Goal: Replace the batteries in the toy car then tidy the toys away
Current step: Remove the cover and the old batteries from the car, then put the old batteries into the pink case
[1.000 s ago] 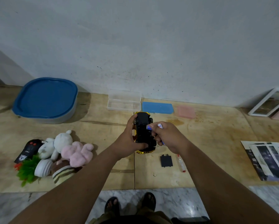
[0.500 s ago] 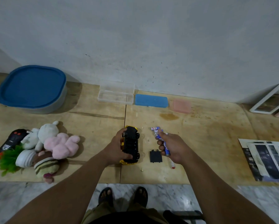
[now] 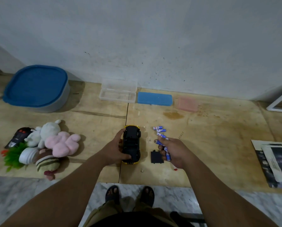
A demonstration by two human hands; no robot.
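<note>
The yellow toy car (image 3: 131, 143) lies upside down on the wooden boards, its black underside facing up. My left hand (image 3: 116, 149) grips it from the left side. My right hand (image 3: 173, 149) hovers just right of the car, closed on several blue and white batteries (image 3: 167, 154). More of these batteries (image 3: 159, 129) lie loose on the boards just beyond my fingers. The black battery cover (image 3: 156, 157) rests flat between the car and my right hand. A small screwdriver tip (image 3: 175, 169) pokes out under my right wrist.
A pile of plush toys (image 3: 55, 141) and a black remote (image 3: 18, 138) lie at left. A blue-lidded tub (image 3: 36, 87) stands back left. A clear case (image 3: 118, 92), blue case (image 3: 154, 98) and pink case (image 3: 187, 104) line the wall. Papers (image 3: 276, 161) lie right.
Both hands came down from mid-air to the boards. The car now rests on the floor, and some batteries have dropped from my right hand onto the wood.
</note>
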